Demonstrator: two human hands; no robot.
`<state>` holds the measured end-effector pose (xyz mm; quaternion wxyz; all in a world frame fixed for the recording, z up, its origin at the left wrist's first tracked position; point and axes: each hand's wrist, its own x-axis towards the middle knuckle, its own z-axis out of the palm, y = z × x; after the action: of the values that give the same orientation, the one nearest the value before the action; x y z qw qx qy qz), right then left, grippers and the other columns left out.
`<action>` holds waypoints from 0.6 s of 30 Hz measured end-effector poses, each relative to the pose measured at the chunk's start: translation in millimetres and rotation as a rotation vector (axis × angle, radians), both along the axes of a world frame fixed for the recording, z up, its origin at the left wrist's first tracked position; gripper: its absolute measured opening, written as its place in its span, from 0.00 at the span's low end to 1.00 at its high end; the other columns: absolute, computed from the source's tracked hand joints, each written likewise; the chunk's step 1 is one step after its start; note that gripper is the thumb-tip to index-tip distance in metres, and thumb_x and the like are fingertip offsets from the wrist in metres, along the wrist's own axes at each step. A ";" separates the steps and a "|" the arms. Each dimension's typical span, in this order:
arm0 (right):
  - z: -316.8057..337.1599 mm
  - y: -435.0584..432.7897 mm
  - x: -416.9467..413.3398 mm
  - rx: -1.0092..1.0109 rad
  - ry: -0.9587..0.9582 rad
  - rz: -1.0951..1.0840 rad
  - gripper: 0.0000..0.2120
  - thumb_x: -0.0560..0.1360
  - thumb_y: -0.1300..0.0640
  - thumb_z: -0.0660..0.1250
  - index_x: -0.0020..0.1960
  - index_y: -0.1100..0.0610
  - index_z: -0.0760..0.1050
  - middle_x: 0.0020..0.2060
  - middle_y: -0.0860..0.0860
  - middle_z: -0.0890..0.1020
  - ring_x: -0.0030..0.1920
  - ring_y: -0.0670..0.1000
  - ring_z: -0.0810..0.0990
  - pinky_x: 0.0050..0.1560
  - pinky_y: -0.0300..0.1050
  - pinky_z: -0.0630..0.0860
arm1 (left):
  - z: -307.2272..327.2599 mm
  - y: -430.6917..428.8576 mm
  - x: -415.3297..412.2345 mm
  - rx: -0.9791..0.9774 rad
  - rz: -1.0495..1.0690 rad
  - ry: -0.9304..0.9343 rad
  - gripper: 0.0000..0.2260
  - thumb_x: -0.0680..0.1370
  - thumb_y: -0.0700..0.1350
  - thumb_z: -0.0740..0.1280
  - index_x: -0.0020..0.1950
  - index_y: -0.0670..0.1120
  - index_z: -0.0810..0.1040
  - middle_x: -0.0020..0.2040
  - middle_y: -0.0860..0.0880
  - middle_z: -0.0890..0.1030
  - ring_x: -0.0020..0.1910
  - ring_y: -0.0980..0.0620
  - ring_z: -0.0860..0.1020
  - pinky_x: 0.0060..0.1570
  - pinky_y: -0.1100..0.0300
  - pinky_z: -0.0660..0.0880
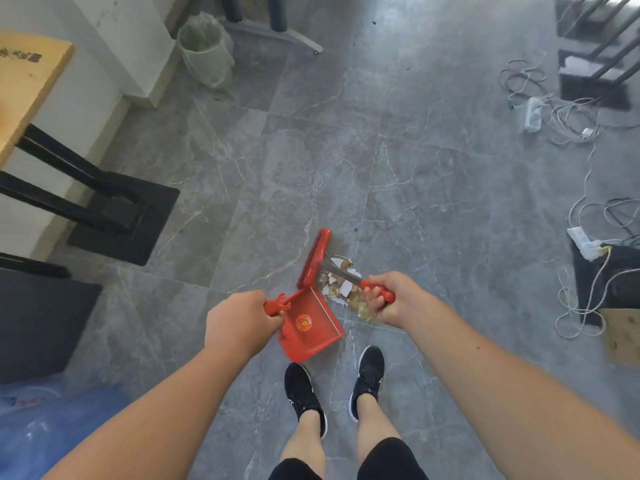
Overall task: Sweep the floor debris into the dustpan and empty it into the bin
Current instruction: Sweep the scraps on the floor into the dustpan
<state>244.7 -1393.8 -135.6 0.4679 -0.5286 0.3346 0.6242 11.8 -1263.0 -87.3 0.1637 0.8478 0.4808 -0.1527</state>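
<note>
My left hand (239, 322) grips the top of the handle of a red dustpan (308, 327) that stands on the grey tiled floor in front of my feet. My right hand (389, 299) grips the red grip of a broom handle (341, 273); the red broom head (314, 259) rests on the floor just beyond the pan's open edge. A small heap of debris (341, 285), white paper scraps and yellowish bits, lies right of the pan's mouth, partly under my right hand. The bin (204, 51), lined with a clear bag, stands far off at the upper left by the wall.
A wooden table (24, 84) with black legs and base plates stands at the left. Power strips and tangled cables (554, 116) lie at the right, with a cardboard piece (623, 336). Blue plastic bags (41, 427) sit at the lower left. My black shoes (369, 375) are just behind the pan.
</note>
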 end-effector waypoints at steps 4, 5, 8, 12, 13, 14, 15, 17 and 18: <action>2.4 -20.9 12.5 0.010 0.000 -0.033 0.05 0.82 0.63 0.57 0.47 0.61 0.68 0.32 0.51 0.68 0.17 0.43 0.69 0.14 0.31 0.62 | 1.6 -17.9 20.6 0.003 -0.056 0.013 0.18 0.73 0.61 0.66 0.34 0.47 0.71 0.32 0.52 0.74 0.34 0.48 0.73 0.34 0.59 0.68; 3.1 -25.1 14.5 0.011 0.001 -0.036 0.05 0.82 0.62 0.57 0.47 0.61 0.68 0.32 0.51 0.68 0.17 0.43 0.68 0.14 0.31 0.62 | 2.0 -22.0 24.6 0.004 -0.063 0.012 0.18 0.73 0.61 0.66 0.34 0.47 0.71 0.32 0.51 0.75 0.34 0.48 0.74 0.34 0.59 0.69; 8.0 -34.6 18.5 0.020 0.010 -0.058 0.05 0.81 0.63 0.57 0.47 0.61 0.67 0.32 0.50 0.68 0.17 0.43 0.68 0.15 0.31 0.63 | 3.0 -31.8 32.8 0.000 -0.077 0.013 0.19 0.73 0.61 0.66 0.33 0.47 0.70 0.32 0.51 0.76 0.34 0.47 0.75 0.35 0.59 0.71; 21.8 -38.3 23.6 0.075 0.010 -0.120 0.04 0.81 0.64 0.57 0.48 0.60 0.67 0.33 0.51 0.67 0.17 0.42 0.69 0.15 0.31 0.65 | 4.2 -39.7 36.8 -0.001 -0.101 0.014 0.19 0.73 0.61 0.66 0.33 0.48 0.70 0.31 0.51 0.76 0.33 0.50 0.76 0.33 0.60 0.72; 27.0 -37.3 24.8 0.084 0.016 -0.133 0.03 0.81 0.65 0.57 0.48 0.60 0.67 0.33 0.51 0.67 0.17 0.42 0.70 0.14 0.32 0.65 | 4.5 -41.2 36.3 0.002 -0.101 0.016 0.19 0.73 0.61 0.66 0.33 0.47 0.70 0.31 0.51 0.76 0.32 0.50 0.76 0.32 0.60 0.71; 33.0 -36.0 26.7 0.092 0.019 -0.142 0.03 0.81 0.65 0.57 0.49 0.60 0.67 0.33 0.51 0.68 0.18 0.42 0.70 0.14 0.32 0.65 | 5.1 -42.8 35.6 0.007 -0.101 0.019 0.18 0.73 0.60 0.66 0.33 0.47 0.71 0.31 0.51 0.76 0.32 0.51 0.75 0.31 0.60 0.69; 39.3 -34.5 28.8 0.097 0.016 -0.144 0.02 0.81 0.65 0.58 0.50 0.60 0.67 0.33 0.52 0.69 0.18 0.43 0.70 0.15 0.32 0.65 | 5.8 -44.2 34.6 0.012 -0.101 0.022 0.18 0.73 0.60 0.66 0.33 0.47 0.71 0.31 0.51 0.76 0.31 0.51 0.75 0.30 0.61 0.68; 52.8 -31.0 34.1 0.096 -0.004 -0.134 0.04 0.80 0.66 0.59 0.54 0.61 0.66 0.32 0.53 0.70 0.18 0.43 0.70 0.15 0.32 0.66 | 7.1 -46.1 32.4 0.019 -0.099 0.023 0.19 0.73 0.60 0.66 0.33 0.47 0.72 0.31 0.51 0.76 0.31 0.51 0.75 0.30 0.61 0.67; 58.9 -29.0 37.9 0.096 -0.016 -0.127 0.06 0.80 0.66 0.59 0.56 0.61 0.66 0.32 0.53 0.71 0.18 0.43 0.70 0.15 0.32 0.66 | 8.2 -46.5 31.4 0.023 -0.096 0.023 0.19 0.73 0.61 0.66 0.34 0.47 0.72 0.31 0.51 0.76 0.31 0.51 0.75 0.30 0.61 0.67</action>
<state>282.6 -1422.8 -76.7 0.5341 -0.4884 0.3334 0.6042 43.1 -1309.5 -79.1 0.1406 0.8699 0.4431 -0.1646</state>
